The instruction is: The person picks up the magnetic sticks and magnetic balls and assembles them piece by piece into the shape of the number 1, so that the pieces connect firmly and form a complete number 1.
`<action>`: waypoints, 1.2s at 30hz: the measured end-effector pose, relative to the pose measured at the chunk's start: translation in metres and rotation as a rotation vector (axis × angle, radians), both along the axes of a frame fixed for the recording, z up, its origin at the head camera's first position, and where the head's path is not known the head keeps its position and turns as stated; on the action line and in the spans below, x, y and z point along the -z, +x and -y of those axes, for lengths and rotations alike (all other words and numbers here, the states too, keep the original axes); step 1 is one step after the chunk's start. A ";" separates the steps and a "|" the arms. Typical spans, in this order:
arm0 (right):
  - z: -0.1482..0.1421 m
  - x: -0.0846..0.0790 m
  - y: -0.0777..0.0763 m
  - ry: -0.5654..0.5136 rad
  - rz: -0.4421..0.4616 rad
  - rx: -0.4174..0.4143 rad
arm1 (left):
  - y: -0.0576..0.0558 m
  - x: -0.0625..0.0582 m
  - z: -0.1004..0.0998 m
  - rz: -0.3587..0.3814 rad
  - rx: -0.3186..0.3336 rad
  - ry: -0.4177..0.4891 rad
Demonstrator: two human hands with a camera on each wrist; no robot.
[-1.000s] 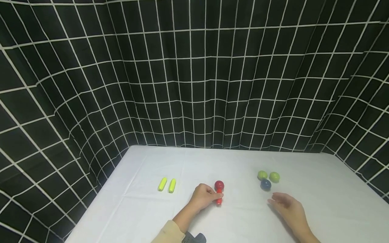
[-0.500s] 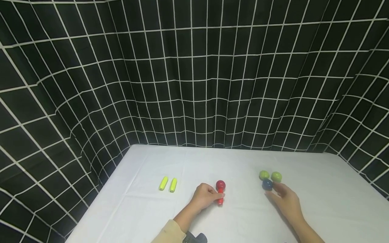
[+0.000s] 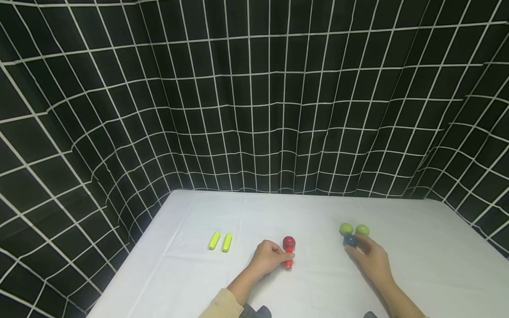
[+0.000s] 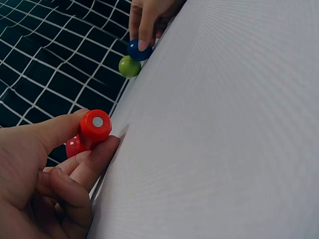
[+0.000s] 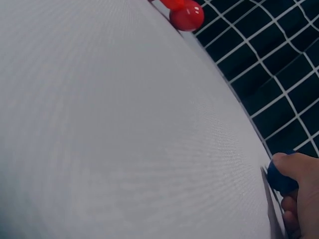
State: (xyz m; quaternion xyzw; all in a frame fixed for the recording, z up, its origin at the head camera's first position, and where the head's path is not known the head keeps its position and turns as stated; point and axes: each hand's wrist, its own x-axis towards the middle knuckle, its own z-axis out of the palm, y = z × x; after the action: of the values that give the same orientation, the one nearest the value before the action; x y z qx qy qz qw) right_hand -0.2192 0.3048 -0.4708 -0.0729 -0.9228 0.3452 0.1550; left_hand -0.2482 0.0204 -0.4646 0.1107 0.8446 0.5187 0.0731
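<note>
The left hand (image 3: 265, 257) pinches a red stick (image 3: 288, 264) between fingers and thumb, parted only by its width; a red ball (image 3: 289, 242) touches its end just beyond those fingers. The right hand (image 3: 373, 260) grips a blue ball (image 3: 349, 240), fingers curled; two green balls (image 3: 346, 229) lie just past its fingertips. Yellow sticks (image 3: 226, 243) lie left of the left fingers.

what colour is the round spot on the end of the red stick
The spot is pale grey, best seen in the left wrist view.
</note>
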 end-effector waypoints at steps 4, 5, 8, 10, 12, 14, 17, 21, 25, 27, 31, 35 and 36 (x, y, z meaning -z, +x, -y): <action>0.000 0.001 -0.001 -0.003 0.019 0.001 | 0.000 0.000 0.000 -0.002 -0.003 0.006; 0.000 0.002 -0.001 0.001 0.025 0.001 | 0.000 0.001 0.000 -0.002 -0.003 0.006; -0.001 0.003 0.000 -0.003 0.059 0.000 | 0.000 0.001 0.001 -0.003 -0.002 0.005; -0.002 0.003 0.000 -0.003 0.072 0.000 | 0.001 0.001 0.001 -0.006 -0.001 0.001; -0.003 0.003 0.001 -0.006 0.085 0.000 | 0.000 0.001 0.001 -0.007 -0.001 0.002; -0.003 0.002 0.002 -0.012 0.094 0.001 | 0.000 0.000 0.001 -0.009 -0.001 0.004; -0.002 0.001 0.005 -0.021 0.118 -0.004 | 0.000 0.000 0.001 -0.012 0.001 0.004; 0.000 -0.002 0.009 -0.032 0.154 -0.010 | 0.000 0.000 0.001 -0.014 0.004 -0.002; 0.003 -0.005 0.011 -0.047 0.173 -0.021 | 0.000 0.001 0.002 -0.017 0.005 -0.003; 0.006 -0.006 0.013 -0.049 0.175 -0.033 | 0.000 0.002 0.002 -0.022 0.006 -0.003; 0.012 -0.009 0.015 -0.063 0.165 -0.062 | 0.000 0.002 0.002 -0.023 0.005 -0.002; 0.021 -0.011 0.017 -0.070 0.146 -0.096 | 0.000 0.001 0.002 -0.022 0.003 0.000; 0.024 -0.011 0.017 -0.075 0.145 -0.101 | 0.000 0.001 0.002 -0.020 0.003 0.000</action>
State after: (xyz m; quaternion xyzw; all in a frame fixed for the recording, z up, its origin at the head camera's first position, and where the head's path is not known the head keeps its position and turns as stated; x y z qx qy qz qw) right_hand -0.2022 0.2811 -0.4598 -0.0568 -0.9206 0.3805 0.0671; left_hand -0.2482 0.0186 -0.4654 0.1172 0.8451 0.5175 0.0654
